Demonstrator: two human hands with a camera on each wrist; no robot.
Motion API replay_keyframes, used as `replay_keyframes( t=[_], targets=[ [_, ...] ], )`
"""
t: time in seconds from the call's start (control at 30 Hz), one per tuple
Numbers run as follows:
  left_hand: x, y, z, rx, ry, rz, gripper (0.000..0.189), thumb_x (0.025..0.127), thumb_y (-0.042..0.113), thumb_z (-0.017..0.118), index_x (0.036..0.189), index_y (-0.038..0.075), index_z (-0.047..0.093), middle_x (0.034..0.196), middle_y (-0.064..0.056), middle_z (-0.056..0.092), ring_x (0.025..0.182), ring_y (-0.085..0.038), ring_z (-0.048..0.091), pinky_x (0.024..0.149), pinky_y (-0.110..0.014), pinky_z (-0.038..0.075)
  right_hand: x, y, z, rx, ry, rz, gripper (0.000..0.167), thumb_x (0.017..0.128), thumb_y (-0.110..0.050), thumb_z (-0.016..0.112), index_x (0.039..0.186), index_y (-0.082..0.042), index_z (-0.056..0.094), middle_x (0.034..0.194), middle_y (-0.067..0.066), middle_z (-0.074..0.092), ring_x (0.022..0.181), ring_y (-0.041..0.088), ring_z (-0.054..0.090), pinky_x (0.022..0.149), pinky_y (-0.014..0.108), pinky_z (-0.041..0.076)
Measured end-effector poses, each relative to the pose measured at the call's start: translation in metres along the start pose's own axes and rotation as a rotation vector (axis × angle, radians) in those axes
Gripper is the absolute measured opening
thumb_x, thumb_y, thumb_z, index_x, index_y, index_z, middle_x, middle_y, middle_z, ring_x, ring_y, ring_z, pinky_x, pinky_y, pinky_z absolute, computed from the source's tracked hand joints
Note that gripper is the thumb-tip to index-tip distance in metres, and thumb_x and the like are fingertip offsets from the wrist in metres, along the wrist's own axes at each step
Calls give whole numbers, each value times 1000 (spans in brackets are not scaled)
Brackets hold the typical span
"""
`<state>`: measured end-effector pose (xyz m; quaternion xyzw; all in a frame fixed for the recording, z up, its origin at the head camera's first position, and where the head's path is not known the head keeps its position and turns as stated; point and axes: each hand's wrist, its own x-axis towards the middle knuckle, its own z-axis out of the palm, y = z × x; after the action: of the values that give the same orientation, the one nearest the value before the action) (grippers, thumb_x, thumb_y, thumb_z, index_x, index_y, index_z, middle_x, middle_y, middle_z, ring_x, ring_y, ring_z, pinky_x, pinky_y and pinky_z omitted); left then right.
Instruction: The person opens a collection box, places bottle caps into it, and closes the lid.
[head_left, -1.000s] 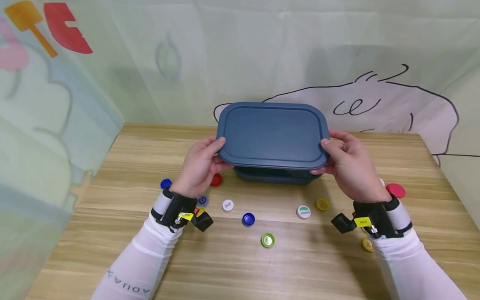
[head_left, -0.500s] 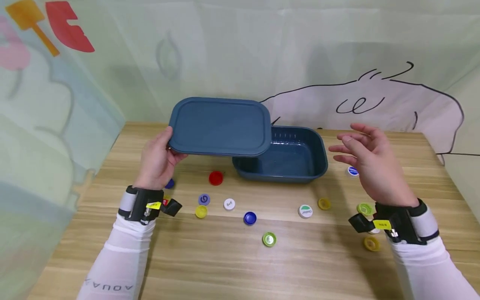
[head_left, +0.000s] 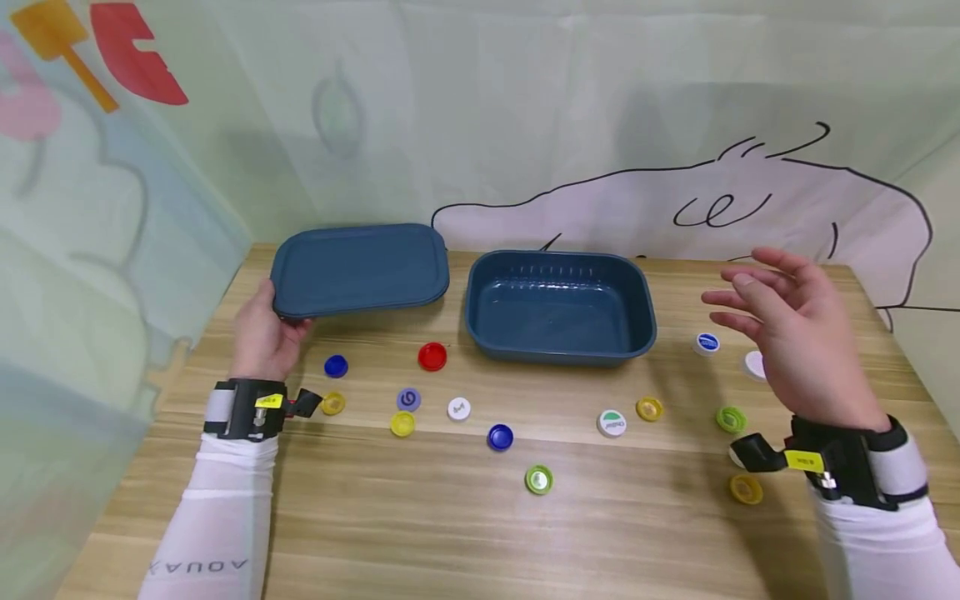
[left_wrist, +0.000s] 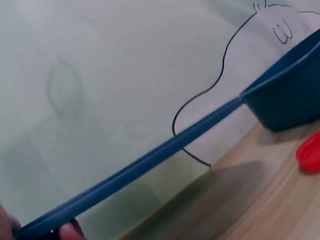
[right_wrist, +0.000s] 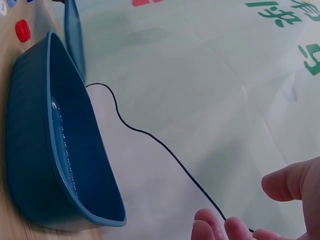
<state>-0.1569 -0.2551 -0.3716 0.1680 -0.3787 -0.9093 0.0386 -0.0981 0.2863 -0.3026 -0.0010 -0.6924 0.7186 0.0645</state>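
Observation:
My left hand (head_left: 264, 337) grips the left end of a flat blue lid (head_left: 360, 268), thumb at its edge and fingers beneath. In the left wrist view the lid (left_wrist: 135, 167) hangs above the table, seen edge-on, with its shadow below. To its right an uncovered blue rectangular box (head_left: 561, 354) stands on the table, with nothing inside. My right hand (head_left: 813, 342) hovers right of the box, holding nothing, its fingers loosely spread. In the right wrist view, the box (right_wrist: 30, 130) lies left of my fingertips (right_wrist: 280, 186).
Bottle caps lie scattered on the wooden table (head_left: 450, 533): a red cap (head_left: 432, 357), a dark blue cap (head_left: 500, 437), a green cap (head_left: 538, 479), a yellow cap (head_left: 402, 423) and several others. A printed cloth (head_left: 480, 108) hangs along the table's back edge.
The lid has come off the box and moved left and lower in my left hand, uncovering the box. My right hand has let go of the lid and drawn away right.

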Motion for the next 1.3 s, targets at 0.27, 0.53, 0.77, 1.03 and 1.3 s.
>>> replay_keyframes(
  t=[0.27,0.53,0.77,1.03,1.3],
  targets=[
    [7,-1,-10,102,69,-47,33,106,34,40,117,6,55,88,-4,60,69,-16,57,60,-29,46,-4,1,-4,-6,1,-2,59,98,-19,62,147,-9,30,128,11,49,105,20,64,81,21,55],
    [12,-1,-10,330,252,-18,37,106,31,43,134,8,45,108,-1,48,81,-13,49,61,-25,47,-5,6,-4,-86,9,2,56,98,-20,63,145,-9,34,124,11,49,103,20,65,79,20,55],
    [11,-1,-3,695,333,-27,68,104,36,46,159,9,17,160,-3,18,115,-13,39,71,-21,48,-3,9,-3,-153,20,7,56,98,-21,63,144,-10,35,124,11,50,101,18,66,77,20,55],
    [5,-1,0,831,332,7,79,100,41,48,159,9,5,165,-6,5,147,-20,12,118,-36,13,-6,10,4,-630,0,-37,56,103,-29,54,152,-15,32,138,11,48,115,20,59,87,20,52],
    [-3,-4,3,1078,315,166,76,98,45,53,156,6,22,158,-17,21,141,-29,26,112,-43,27,-2,13,0,-1014,-130,-186,75,99,-38,61,156,-5,25,158,25,25,141,50,25,106,72,20]
  ],
)
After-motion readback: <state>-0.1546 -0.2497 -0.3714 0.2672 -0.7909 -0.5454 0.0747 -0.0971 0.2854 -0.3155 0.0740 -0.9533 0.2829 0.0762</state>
